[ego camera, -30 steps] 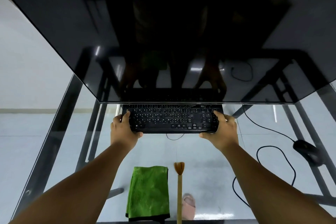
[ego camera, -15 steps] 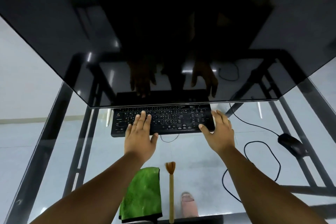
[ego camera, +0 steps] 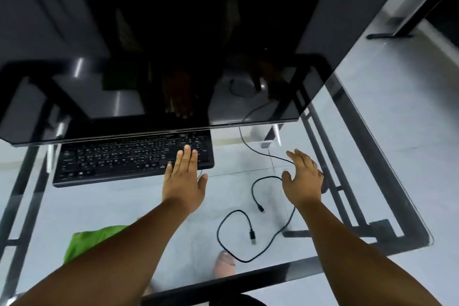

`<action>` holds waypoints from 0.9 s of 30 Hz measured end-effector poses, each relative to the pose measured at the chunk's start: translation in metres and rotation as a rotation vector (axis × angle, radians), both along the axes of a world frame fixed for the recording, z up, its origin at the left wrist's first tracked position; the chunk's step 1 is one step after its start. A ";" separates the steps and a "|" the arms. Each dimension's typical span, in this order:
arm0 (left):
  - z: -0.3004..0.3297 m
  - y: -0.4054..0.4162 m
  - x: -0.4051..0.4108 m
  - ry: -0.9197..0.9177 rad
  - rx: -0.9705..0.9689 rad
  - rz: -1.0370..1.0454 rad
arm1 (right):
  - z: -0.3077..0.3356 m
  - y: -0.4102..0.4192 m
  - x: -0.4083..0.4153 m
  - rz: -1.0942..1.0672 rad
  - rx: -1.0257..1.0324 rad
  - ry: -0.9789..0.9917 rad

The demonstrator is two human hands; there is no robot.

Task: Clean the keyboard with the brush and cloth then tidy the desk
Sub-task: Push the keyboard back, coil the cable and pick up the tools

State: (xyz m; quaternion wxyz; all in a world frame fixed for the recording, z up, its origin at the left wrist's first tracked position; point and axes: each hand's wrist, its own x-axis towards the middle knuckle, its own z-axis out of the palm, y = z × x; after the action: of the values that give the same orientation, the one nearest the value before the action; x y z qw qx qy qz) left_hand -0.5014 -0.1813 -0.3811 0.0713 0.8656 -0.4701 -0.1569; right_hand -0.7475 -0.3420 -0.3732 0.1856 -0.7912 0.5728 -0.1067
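Though see-through, glass desk point(ego camera: 360, 156) over floor point(ego camera: 409, 97)

Glass-topped desk point(ego camera: 387, 196) on a black metal frame, standing over a pale grey floor point(ego camera: 407, 112). Large dark monitor point(ego camera: 173, 32) leaning overhead, reflecting light streaks. Another desk's black leg point(ego camera: 409, 20) showing at upper right.

Black keyboard point(ego camera: 134, 159) with white key legends, bright green cloth point(ego camera: 84, 243), black cable point(ego camera: 238, 231), clear glass tabletop point(ego camera: 119, 206), glossy black monitor point(ego camera: 149, 45)
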 end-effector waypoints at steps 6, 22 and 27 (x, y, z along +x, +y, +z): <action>-0.008 -0.006 -0.025 -0.018 0.069 0.008 | -0.009 -0.008 -0.046 -0.055 0.026 0.061; -0.001 -0.013 -0.001 -0.059 0.056 0.101 | -0.004 -0.022 0.023 -0.095 0.186 -0.448; -0.003 -0.005 0.013 -0.069 0.057 0.105 | -0.008 -0.026 0.063 -0.187 0.218 -0.499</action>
State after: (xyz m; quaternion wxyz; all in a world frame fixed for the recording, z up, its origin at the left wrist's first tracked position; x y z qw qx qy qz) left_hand -0.4885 -0.1866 -0.3842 0.0387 0.8957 -0.4214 -0.1364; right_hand -0.6846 -0.3679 -0.3814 0.3941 -0.6595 0.5881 -0.2527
